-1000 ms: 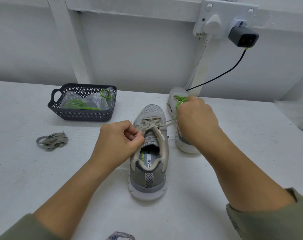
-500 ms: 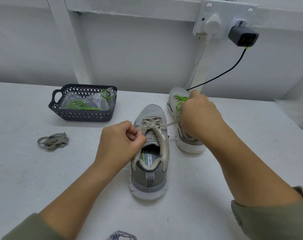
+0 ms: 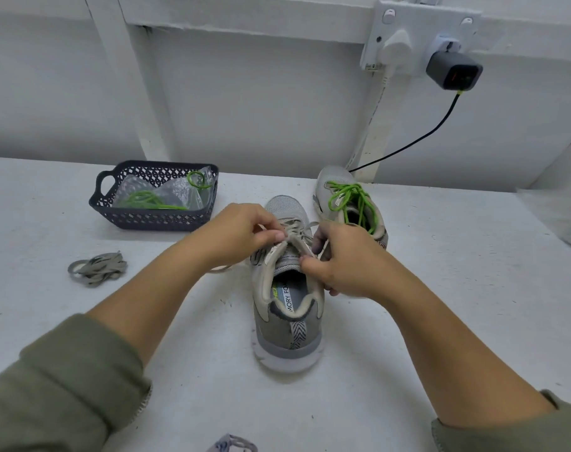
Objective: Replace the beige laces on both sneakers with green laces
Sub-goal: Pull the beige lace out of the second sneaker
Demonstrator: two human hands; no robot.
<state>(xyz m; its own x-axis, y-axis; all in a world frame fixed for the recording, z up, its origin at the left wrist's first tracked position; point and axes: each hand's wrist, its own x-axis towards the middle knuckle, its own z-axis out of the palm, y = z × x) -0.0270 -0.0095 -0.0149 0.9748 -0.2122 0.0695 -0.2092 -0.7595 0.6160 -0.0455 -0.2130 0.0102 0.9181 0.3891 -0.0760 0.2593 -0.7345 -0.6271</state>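
**Both hands at the near sneaker's lacing**

From the head camera I see the near sneaker (image 3: 287, 308) standing heel toward me on the white table (image 3: 440, 288), its beige lace (image 3: 294, 228) in the eyelets. The left hand (image 3: 241, 233) pinches that lace between thumb and forefinger at the top of the lacing. One loose end trails onto the table under the wrist. The right hand (image 3: 339, 265) has its fingers curled on the sneaker's right eyelet edge, thumb on the tongue. It may also have a bit of lace in its grip, but the fingers hide this.

The far sneaker (image 3: 326, 181) stands just behind and to the right, threaded with a green lace (image 3: 349, 197).

The dark lattice basket (image 3: 153, 220) sits well to the left. It holds a clear plastic bag (image 3: 176, 190) and a loose green lace (image 3: 147, 200), partly in the bag. In front of the basket a bundled beige lace (image 3: 98, 267) lies on the table.
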